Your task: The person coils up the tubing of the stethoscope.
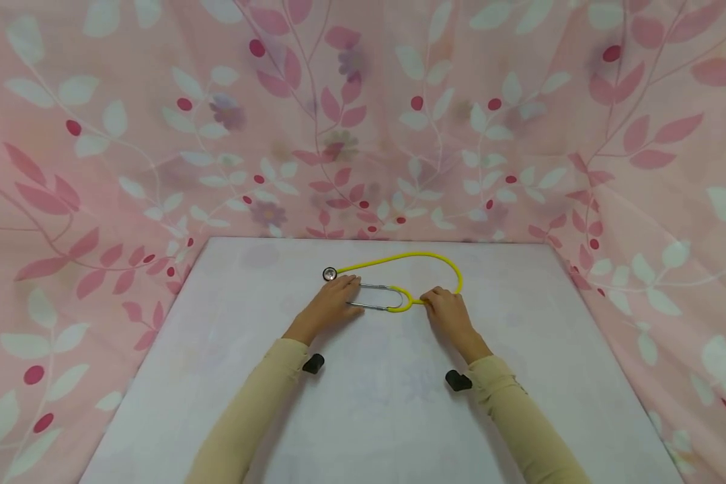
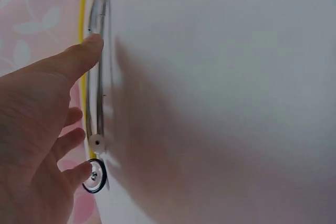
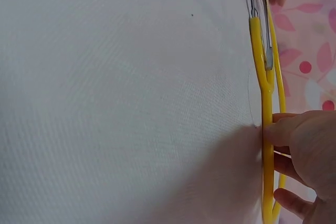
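A stethoscope with yellow tubing (image 1: 423, 255) lies on the white table, its tube looping at the back and right. Its round chest piece (image 1: 329, 273) sits just beyond my left hand (image 1: 334, 299). That hand spreads over the ear-tip end of the metal ear tubes (image 1: 372, 307); in the left wrist view the thumb (image 2: 86, 56) reaches across them, fingers loosely bent. Whether it touches them I cannot tell. My right hand (image 1: 449, 314) pinches the yellow tube (image 3: 267, 174) just below its fork, thumb in front and fingers behind.
The white table (image 1: 375, 417) extends toward me and to both sides. Pink leaf-patterned cloth (image 1: 363, 121) hangs behind it and along the left and right edges. A black device (image 1: 314, 364) sits at my left wrist, and another black device (image 1: 458, 380) at the right.
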{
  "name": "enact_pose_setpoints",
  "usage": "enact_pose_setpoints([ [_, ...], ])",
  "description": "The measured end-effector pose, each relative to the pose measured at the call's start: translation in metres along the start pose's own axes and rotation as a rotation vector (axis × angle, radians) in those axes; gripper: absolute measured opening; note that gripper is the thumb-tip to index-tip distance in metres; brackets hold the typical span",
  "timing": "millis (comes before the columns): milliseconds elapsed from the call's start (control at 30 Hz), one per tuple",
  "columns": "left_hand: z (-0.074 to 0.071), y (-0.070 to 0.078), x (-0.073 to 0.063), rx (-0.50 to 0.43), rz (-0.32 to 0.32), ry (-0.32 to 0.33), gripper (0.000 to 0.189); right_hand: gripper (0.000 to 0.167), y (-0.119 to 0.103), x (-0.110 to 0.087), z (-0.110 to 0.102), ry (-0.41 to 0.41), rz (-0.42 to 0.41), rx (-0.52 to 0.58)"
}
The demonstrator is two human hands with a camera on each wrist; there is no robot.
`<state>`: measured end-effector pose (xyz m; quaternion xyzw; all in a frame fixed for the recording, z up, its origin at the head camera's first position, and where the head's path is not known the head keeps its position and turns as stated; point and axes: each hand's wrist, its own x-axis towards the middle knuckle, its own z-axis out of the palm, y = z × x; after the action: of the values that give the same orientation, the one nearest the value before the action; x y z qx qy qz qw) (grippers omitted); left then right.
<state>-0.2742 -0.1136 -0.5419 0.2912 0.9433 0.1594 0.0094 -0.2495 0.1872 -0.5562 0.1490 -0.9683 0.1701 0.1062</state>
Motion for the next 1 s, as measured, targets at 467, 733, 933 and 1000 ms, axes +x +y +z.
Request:
enact_pose_setpoints([
  [467,0.02,0.0,0.002,0.235,0.172,0.13,0.05,0.011,-0.001,-0.006,-0.005,-0.048,-0.012,-0.001],
  [733,0.017,0.0,-0.002,0.173,0.23,0.169,0.037,0.01,0.003,-0.008,-0.013,-0.032,-0.034,-0.014],
  [933,0.015,-0.001,-0.004,0.117,0.253,0.127,0.044,0.011,0.007,-0.008,-0.023,0.009,-0.063,-0.017],
  [1000,0.014,-0.001,-0.005,0.072,0.252,0.089,0.042,0.011,0.009,-0.008,-0.026,0.026,-0.076,-0.018],
])
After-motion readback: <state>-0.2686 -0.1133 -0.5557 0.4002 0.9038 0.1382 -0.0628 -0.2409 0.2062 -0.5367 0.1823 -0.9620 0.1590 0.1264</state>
